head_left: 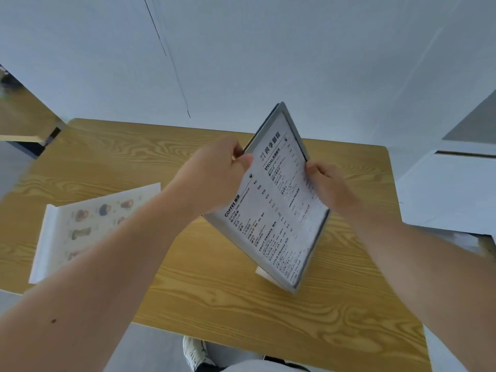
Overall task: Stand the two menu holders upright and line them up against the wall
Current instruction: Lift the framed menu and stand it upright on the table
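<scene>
A clear menu holder with a black-and-white drinks menu (273, 205) is lifted above the middle of the wooden table (241, 299), tilted, its top corner toward the wall. My left hand (217, 173) grips its left edge and my right hand (328, 185) grips its right edge. Its white base (264, 273) shows below the lower edge. The second menu holder (88, 226), with coloured drink pictures, lies flat on the table at the left.
A pale wall (241, 63) runs along the table's far edge. A white surface (451, 194) stands to the right. Another wooden table (21, 116) is at far left. A shoe (194, 354) shows below the near table edge.
</scene>
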